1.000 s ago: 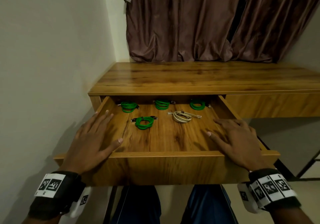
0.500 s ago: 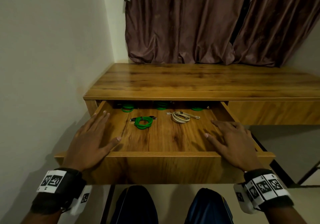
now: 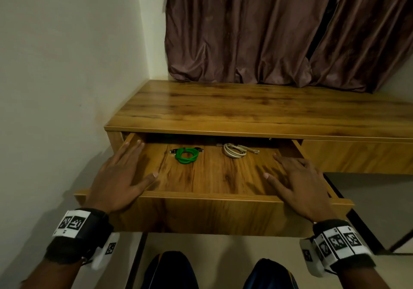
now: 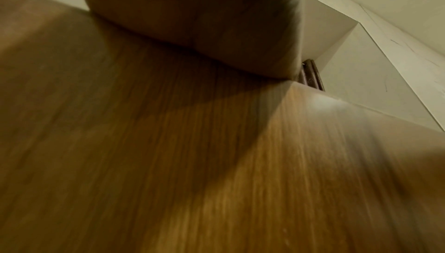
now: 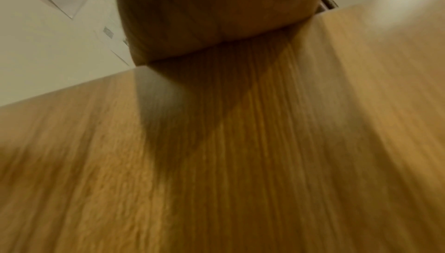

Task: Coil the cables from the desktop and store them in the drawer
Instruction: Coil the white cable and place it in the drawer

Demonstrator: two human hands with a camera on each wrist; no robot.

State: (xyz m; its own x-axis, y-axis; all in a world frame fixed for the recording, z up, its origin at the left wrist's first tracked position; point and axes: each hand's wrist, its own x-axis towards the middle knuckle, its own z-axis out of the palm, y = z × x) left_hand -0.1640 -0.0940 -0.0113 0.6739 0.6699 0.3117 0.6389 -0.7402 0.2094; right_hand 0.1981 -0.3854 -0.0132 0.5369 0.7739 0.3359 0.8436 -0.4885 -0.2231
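Green cable (image 3: pixel 186 154) coiled flat in drawer (image 3: pixel 207 215), plugs pointing sideways, left hand (image 3: pixel 118 181) and right hand (image 3: pixel 301 186) flat-fingered on front edge

The blurred wooden drawer front (image 4: pixel 192 162) is being pressed by the left hand (image 4: pixel 192 19) at its top edge.

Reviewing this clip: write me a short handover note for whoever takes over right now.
Left hand and right hand: both flat, fingers straight, resting over the drawer front, no grip on anything.
Green coiled cable and beige coiled cable lie apart inside the part-open drawer.
Desktop shows no cables.
Done: visible cables coiled and stored.
Left: push the drawer fully shut.
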